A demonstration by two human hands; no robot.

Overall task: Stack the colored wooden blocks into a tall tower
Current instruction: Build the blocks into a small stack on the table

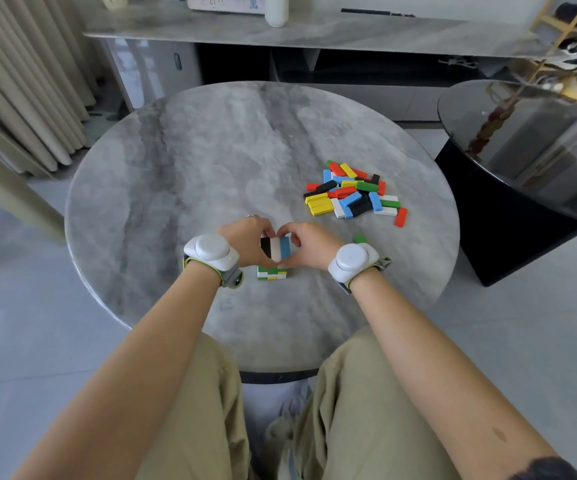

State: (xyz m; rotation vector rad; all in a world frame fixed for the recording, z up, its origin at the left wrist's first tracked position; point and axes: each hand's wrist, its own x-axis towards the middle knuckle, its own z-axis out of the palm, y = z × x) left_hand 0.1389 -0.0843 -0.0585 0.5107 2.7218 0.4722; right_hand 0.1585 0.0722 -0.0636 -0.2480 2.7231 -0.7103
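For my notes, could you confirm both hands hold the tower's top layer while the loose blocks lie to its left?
No: the head view shows the loose blocks to the right of the tower; left hand and right hand do hold its top layer.

Left hand (245, 242), right hand (309, 245) apparently pinch tower (275, 249); block pile (352, 195) nearby.

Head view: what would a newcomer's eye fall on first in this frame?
At the near middle of the round grey table, the left hand and right hand pinch the black, white and blue top layer of a short tower. To the right and further back lies a bright pile of loose blocks, with one red block apart at its near right edge.
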